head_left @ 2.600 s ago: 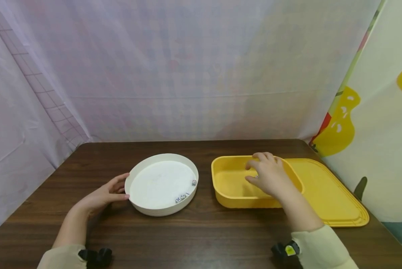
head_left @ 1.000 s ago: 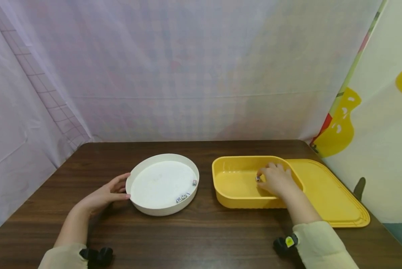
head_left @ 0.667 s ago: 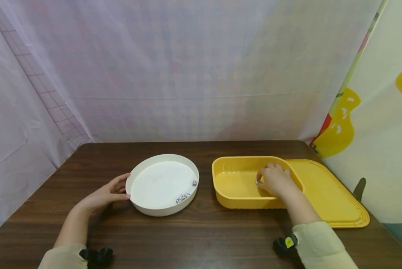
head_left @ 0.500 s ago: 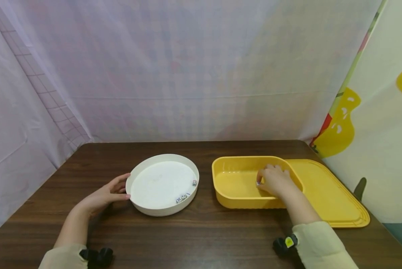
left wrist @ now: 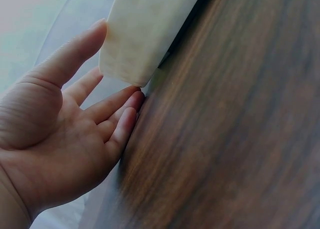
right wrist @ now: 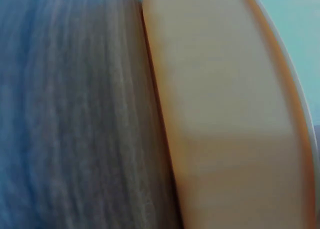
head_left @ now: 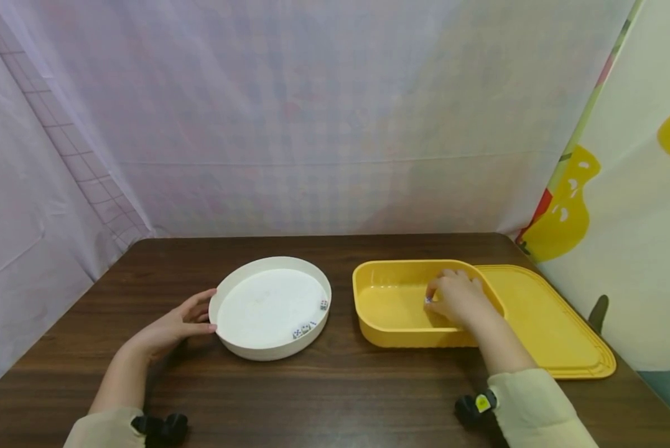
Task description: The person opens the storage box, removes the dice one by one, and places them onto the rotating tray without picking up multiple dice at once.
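My left hand (head_left: 169,326) lies against the left side of a round white tray (head_left: 269,353); thumb and fingertips touch its wall. In the left wrist view the fingers of that hand (left wrist: 65,124) are loosely extended beside the tray's wall (left wrist: 145,34). Several small white dice (head_left: 303,330) lie inside the tray along its front right edge, with one die (head_left: 324,305) farther right. My right hand (head_left: 459,298) reaches down into a yellow rectangular box (head_left: 402,338) and pinches a die (head_left: 427,300) between thumb and fingers. The right wrist view shows only the box's outer wall (right wrist: 230,89).
A flat yellow lid (head_left: 547,323) lies at the right, partly behind the box and under my right forearm. Both containers stand on a dark wooden table (head_left: 312,404). A pale curtain (head_left: 312,124) hangs behind the table's far edge.
My right hand has lowered from above the yellow box into it, and its spread fingers have closed on a die there. My left hand stays at the white tray.
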Motion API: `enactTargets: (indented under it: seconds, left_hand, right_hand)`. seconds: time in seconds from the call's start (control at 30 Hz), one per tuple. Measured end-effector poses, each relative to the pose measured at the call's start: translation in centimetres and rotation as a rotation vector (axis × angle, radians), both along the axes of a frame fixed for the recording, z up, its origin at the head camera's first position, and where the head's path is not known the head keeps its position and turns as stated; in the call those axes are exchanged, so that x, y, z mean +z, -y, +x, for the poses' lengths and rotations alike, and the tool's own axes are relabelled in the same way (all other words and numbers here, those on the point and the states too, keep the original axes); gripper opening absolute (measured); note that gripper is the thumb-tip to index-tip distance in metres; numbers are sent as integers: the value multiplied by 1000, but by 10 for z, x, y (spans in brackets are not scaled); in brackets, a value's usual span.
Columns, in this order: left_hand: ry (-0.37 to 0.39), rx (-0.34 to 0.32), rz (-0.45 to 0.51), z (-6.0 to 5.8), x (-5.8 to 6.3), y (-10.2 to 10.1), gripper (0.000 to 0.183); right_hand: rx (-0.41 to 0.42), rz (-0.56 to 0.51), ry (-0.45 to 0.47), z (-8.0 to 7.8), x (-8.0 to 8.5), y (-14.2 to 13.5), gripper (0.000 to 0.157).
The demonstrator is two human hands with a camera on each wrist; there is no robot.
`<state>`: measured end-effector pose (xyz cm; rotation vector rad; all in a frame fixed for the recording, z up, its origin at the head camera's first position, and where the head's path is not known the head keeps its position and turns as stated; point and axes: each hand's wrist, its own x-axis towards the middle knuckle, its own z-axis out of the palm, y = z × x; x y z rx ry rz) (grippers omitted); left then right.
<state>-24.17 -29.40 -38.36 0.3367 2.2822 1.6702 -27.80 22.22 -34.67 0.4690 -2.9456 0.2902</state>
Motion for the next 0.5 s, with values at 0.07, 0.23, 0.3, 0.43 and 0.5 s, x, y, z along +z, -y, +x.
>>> enactTargets:
  seconds: [0.07,0.23,0.3,0.43,0.5]
  left_hand:
    - [0,-1,-1,0,0,0,85]
    - [-1,-2,2,1,0,0,85]
    - [0,-3,1,1,1,0,85]
    - [0,-2,0,0,1,-1,84]
    - [-1,0,-1,0,1,-1,84]
  right_hand:
    - [0,-2,6,0,1,1,5]
    - [2,3,-9,2,7,5,6]
    - [8,9,-27,4,10,7,6]
    - [26,15,-56,8,16,13,7]
    - [35,13,-65,11,19,16,7]
